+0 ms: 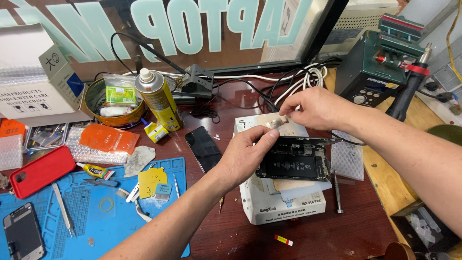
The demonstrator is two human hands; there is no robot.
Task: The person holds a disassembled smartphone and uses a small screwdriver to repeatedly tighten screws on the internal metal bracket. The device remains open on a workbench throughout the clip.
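My left hand point(245, 156) grips the opened phone point(296, 159) atop the white box point(284, 204); my right hand point(313, 108) pinches a small tan piece point(276, 123). A round tin point(91, 103) holds packets.

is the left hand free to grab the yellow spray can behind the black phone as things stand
Probably not right away: the left hand is pressing down the opened phone with its black battery. The yellow spray can stands upright nearby, with nothing blocking the path.
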